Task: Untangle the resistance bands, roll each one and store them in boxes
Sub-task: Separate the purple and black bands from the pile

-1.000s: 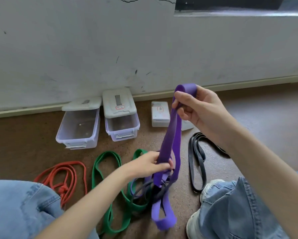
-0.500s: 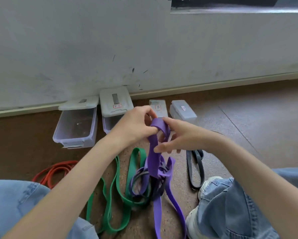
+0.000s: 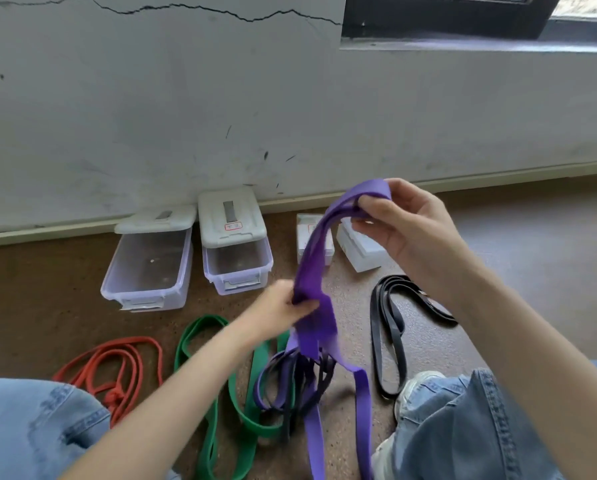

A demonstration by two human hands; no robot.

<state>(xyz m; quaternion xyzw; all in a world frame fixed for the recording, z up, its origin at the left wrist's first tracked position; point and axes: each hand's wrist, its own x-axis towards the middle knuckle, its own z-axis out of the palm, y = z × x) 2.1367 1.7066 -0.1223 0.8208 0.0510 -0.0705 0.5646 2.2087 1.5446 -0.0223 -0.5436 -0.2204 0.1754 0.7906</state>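
A wide purple band [image 3: 313,271] stretches between both hands above the floor. My right hand [image 3: 404,223] pinches its folded top end, raised near the wall. Lower down, my left hand [image 3: 283,310] grips the band's middle; this hand is blurred. The band's loose ends trail down to the floor, threaded through a tangle of thin purple and dark bands [image 3: 290,382]. A green band [image 3: 221,393] lies under that tangle. To the left lies a knotted red band [image 3: 117,368], and a black band [image 3: 390,327] lies on the right.
Two clear boxes [image 3: 148,268] [image 3: 236,258] stand by the wall with their lids tipped back. Two smaller closed boxes [image 3: 359,251] sit right of them. My jeans-clad knees [image 3: 463,427] and a shoe frame the bottom of the view.
The hands, close together half a second ago, have moved apart: my right hand rose with the band's end, my left hand slid down to its middle.
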